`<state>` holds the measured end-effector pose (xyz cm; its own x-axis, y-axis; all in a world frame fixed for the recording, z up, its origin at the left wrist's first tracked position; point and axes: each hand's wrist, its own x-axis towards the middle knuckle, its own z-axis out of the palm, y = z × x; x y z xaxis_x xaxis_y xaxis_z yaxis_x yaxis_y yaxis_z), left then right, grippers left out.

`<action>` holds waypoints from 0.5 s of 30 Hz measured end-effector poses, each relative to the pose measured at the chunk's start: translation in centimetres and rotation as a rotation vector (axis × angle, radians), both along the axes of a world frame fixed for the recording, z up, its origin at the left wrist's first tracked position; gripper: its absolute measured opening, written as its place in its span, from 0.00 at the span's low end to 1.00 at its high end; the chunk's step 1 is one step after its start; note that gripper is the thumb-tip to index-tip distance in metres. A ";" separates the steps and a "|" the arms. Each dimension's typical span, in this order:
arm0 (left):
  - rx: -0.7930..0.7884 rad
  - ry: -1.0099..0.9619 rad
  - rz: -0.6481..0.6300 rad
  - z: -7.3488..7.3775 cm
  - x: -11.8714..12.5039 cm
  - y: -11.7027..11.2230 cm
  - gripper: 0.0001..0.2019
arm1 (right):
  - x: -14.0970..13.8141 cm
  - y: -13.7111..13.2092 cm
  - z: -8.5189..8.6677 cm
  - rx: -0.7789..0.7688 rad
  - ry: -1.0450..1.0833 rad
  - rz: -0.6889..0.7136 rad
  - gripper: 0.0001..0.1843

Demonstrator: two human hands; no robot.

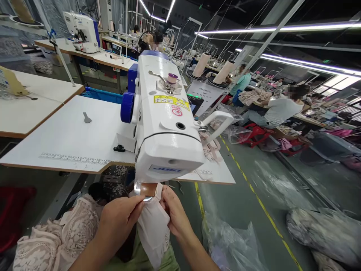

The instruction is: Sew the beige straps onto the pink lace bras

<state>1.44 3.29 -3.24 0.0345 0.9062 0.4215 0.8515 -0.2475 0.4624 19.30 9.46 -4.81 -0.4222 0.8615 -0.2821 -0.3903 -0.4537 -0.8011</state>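
Observation:
A pale pink garment piece (pixel 152 229) hangs below the head of a white sewing machine (pixel 169 154), with an openwork edge low on its right side. My left hand (pixel 121 214) is closed, thumb and fingers pinching the piece's upper left edge beside the machine's shiny metal part. My right hand (pixel 175 210) grips the upper right edge by a folded narrow band. The needle area is hidden under the machine head. Beside my left forearm lies a heap of pale pink lace bras (pixel 76 226).
A white worktable (pixel 70 131) with a printed ruler extends left of the machine, carrying a small grey metal piece (pixel 87 117). Thread cones (pixel 201 64) stand behind. Plastic bags (pixel 234 241) lie on the floor at right. A seated person (pixel 284 109) works farther off.

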 end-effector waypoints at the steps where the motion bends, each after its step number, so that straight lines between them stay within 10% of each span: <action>1: 0.001 -0.001 -0.002 0.1 0.0 -0.1 0.13 | 0.1 -0.1 0.0 -0.002 0.004 0.004 0.17; 9: 0.066 -0.004 0.020 0.5 0.3 -0.8 0.09 | 0.4 -1.2 -1.3 -0.048 -0.044 0.007 0.18; 12: 0.025 -0.170 0.174 0.4 1.3 -2.3 0.09 | 1.0 -3.0 -2.3 0.188 -0.148 -0.139 0.13; 15: -0.373 -0.673 0.058 0.2 2.7 -3.7 0.14 | 1.5 -4.8 -3.0 0.638 -0.361 -0.187 0.05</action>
<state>4.16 -0.43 -3.06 -0.1732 0.9849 0.0014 0.3643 0.0627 0.9292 20.81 4.62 -7.77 -0.2292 0.9520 0.2026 -0.0790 0.1893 -0.9787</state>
